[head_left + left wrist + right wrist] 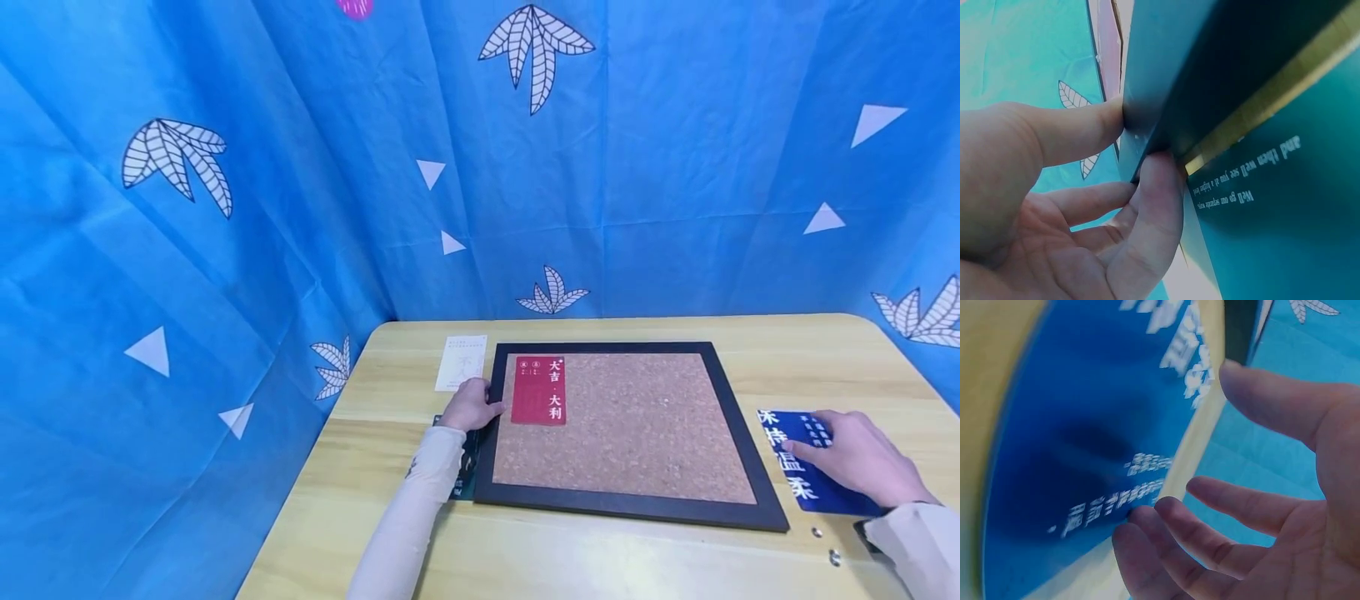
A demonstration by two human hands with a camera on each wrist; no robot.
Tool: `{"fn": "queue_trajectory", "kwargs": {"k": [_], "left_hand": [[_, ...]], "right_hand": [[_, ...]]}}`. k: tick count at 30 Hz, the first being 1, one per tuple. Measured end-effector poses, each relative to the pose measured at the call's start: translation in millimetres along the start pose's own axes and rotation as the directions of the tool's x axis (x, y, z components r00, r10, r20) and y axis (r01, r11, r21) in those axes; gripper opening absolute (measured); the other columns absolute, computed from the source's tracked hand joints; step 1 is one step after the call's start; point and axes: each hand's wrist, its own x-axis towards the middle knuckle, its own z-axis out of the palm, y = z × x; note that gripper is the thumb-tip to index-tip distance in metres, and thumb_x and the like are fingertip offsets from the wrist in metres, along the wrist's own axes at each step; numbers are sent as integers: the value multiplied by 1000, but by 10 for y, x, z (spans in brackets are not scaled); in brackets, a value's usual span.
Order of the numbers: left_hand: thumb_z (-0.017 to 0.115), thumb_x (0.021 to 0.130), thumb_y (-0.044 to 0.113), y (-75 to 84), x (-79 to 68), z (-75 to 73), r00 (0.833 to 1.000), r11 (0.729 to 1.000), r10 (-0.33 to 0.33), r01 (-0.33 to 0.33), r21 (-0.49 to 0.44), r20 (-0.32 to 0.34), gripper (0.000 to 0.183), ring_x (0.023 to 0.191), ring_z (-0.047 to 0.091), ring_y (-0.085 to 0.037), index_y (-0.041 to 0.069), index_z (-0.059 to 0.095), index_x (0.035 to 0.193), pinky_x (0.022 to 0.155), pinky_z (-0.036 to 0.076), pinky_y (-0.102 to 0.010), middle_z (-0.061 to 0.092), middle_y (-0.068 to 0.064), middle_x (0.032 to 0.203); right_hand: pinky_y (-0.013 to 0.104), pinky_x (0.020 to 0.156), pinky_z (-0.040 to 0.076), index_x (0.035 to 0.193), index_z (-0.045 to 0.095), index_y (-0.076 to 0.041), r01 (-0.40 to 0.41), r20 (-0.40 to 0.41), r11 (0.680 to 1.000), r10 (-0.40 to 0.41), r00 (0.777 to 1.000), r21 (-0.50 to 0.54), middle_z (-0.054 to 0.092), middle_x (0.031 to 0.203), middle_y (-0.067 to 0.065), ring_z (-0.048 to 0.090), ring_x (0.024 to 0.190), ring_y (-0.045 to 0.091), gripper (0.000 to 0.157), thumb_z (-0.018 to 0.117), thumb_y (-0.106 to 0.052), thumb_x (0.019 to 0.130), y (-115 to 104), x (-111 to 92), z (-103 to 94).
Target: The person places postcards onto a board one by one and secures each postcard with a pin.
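Observation:
My left hand (pixel 467 406) holds the left edge of a black-framed cork board (pixel 622 433). In the left wrist view the thumb lies on the frame (pixel 1154 75) and the other fingers are at its outer side. A red card (pixel 538 396) with white characters lies on the cork at upper left. To the board's right is a blue card (pixel 817 490) with large white characters. Over that card hovers my right hand (pixel 862 458), its fingers loosely bent and spread from the thumb. The right wrist view shows nothing held; whether fingertips touch the blue card (pixel 1085 425) is unclear.
A white card (pixel 460 354) lies left of the board, and a dark green card (pixel 462 487) is partly covered by the left arm. Two small shiny pieces (pixel 835 557) sit near the right wrist. A blue patterned curtain (pixel 510 208) hangs behind the wooden table (pixel 600 558).

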Motion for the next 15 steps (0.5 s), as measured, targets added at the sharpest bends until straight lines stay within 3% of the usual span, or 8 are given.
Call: {"fn": "queue_trajectory", "kwargs": {"k": [10,15], "left_hand": [[76,95,25,-36,-42,64,1000,1000,23,-23,-4,10,43,78,65,-23,-3,65,126,72,57,-34,69,-15,96],[77,94,25,-22,-44,51,1000,1000,20,-20,7,4,44,80,65,-23,-3,65,126,76,59,-37,70,-17,101]], "right_hand": [[75,87,45,140,32,22,-157,-8,987,157,988,-37,35,123,50,45,104,58,107,84,-49,80,-13,-137,110],[75,89,46,139,30,26,-177,12,983,178,984,-39,36,122,51,46,102,59,116,85,-56,77,31,-109,87]]}}
